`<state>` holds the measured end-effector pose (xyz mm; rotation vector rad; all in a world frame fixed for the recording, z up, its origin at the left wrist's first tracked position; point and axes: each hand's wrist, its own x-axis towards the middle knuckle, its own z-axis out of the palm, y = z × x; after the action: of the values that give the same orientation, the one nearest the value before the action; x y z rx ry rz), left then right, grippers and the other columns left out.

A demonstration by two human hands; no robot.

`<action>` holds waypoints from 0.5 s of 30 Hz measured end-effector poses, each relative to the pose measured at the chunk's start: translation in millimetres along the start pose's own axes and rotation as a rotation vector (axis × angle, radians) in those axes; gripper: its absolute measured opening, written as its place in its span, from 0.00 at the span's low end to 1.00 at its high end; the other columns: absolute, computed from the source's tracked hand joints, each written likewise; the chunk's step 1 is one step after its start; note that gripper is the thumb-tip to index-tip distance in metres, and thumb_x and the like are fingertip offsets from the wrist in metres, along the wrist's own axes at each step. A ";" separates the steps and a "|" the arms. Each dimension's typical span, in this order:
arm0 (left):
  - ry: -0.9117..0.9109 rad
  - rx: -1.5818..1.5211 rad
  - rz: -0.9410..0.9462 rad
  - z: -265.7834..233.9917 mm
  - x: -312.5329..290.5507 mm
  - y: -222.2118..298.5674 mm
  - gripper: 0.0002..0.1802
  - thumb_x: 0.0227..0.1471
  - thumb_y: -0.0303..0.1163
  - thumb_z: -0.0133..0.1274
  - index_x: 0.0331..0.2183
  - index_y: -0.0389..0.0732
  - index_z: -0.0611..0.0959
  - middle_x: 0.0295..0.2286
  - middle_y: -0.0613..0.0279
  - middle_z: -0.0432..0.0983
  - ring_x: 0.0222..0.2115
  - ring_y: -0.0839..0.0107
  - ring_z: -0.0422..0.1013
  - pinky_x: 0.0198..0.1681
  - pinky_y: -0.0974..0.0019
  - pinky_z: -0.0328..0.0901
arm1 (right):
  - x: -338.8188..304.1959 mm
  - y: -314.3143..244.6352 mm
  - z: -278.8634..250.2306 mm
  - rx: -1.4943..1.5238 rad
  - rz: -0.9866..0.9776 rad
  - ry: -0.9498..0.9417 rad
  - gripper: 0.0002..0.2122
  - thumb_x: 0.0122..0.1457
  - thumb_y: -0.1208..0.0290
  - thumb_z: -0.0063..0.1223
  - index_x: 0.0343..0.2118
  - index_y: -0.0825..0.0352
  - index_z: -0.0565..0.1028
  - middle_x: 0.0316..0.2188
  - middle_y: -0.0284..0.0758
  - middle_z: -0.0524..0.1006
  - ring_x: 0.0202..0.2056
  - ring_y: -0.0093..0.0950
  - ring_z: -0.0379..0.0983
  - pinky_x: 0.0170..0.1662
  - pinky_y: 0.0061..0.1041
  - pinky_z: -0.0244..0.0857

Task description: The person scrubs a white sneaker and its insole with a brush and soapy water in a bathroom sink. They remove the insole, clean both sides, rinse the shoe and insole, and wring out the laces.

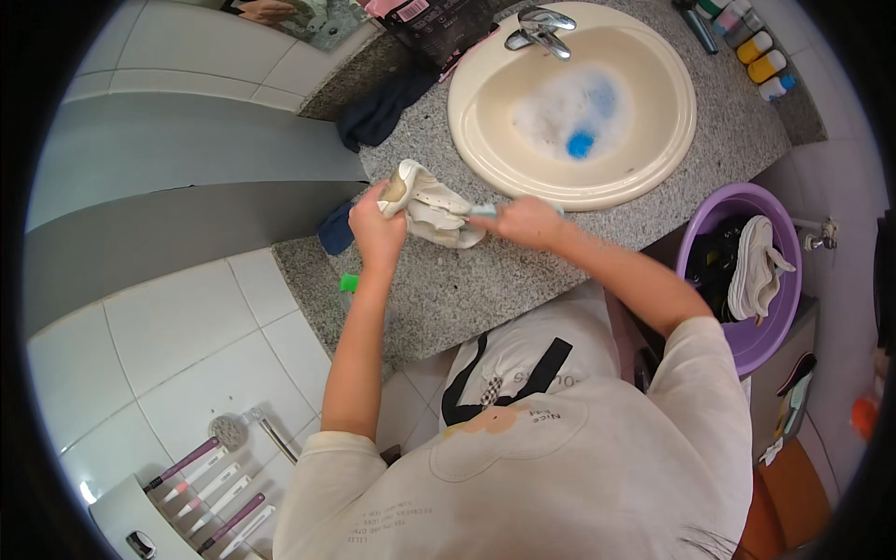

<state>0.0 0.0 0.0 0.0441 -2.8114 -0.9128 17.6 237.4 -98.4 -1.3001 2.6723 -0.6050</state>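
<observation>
My left hand [377,231] grips a white shoe [434,201] by its heel end, over the granite counter in front of the sink. In my closed right hand [526,224] is a slim, pale blue-green brush [483,212]. Its end meets the toe side of the shoe; motion blur hides the bristles. Just beyond my hands sits the cream oval sink [460,112], holding white suds [551,107] and a bright blue object [581,144] I cannot identify.
A chrome faucet [541,30] stands behind the sink. At right, a purple basin [793,245] holds another white shoe [754,266] and dark items. Dark cloth [383,107] lies at the counter's left, near a green cap [349,282]. Several small bottles [765,65] line the back right.
</observation>
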 end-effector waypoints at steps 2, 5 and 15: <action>-0.001 0.022 -0.001 -6.1 4.9 -0.5 0.17 0.39 0.24 0.56 0.37 0.38 0.82 0.30 0.45 0.77 0.34 0.48 0.74 0.37 0.60 0.68 | 19.0 13.9 -13.1 -0.141 -0.177 0.078 0.20 0.54 0.70 0.44 0.52 0.47 0.69 0.18 0.34 0.72 0.17 0.34 0.73 0.18 0.31 0.65; -0.037 0.114 0.039 -29.0 4.4 -7.5 0.17 0.38 0.24 0.56 0.37 0.38 0.82 0.30 0.44 0.77 0.34 0.48 0.74 0.37 0.60 0.68 | 43.9 1.4 -19.1 -0.069 -0.204 0.168 0.20 0.55 0.71 0.43 0.52 0.47 0.69 0.16 0.34 0.70 0.17 0.33 0.72 0.17 0.32 0.64; 0.157 -0.055 -0.004 -9.6 -26.5 -8.7 0.17 0.39 0.21 0.55 0.37 0.35 0.82 0.31 0.45 0.78 0.35 0.53 0.76 0.38 0.62 0.68 | -40.6 -75.5 65.7 0.507 0.558 0.093 0.22 0.63 0.58 0.40 0.58 0.62 0.61 0.18 0.46 0.74 0.20 0.45 0.72 0.25 0.45 0.66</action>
<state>27.5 -10.4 -1.9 0.1083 -2.6422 -0.9438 115.8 207.0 -131.5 -0.3840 2.5194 -1.1568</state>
